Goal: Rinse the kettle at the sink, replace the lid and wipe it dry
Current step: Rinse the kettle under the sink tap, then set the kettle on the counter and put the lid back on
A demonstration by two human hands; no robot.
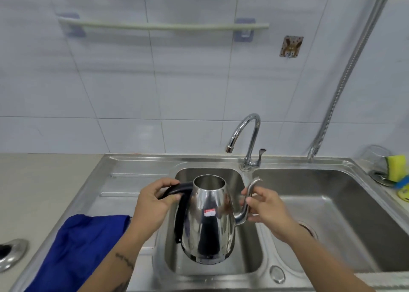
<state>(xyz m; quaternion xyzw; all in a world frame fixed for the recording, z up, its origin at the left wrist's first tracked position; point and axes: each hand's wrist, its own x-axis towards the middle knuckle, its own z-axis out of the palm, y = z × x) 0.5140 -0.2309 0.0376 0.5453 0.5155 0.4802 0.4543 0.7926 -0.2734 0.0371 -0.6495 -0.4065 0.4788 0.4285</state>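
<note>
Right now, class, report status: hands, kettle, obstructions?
Left hand gripping black handle, right hand on curved spout. Shiny steel kettle lidless, over small sink basin. Chrome tap dry; nothing blocking.

Silver kettle [209,221] with black handle [180,205], blue cloth [84,247], yellow sponge [395,167]

A pale bench [33,192] carries a steel sink unit [137,161]. A blue cloth [81,247] lies on its drainboard, overhanging the front edge. A shiny metal lid [13,254] rests on the bench, left.
</note>
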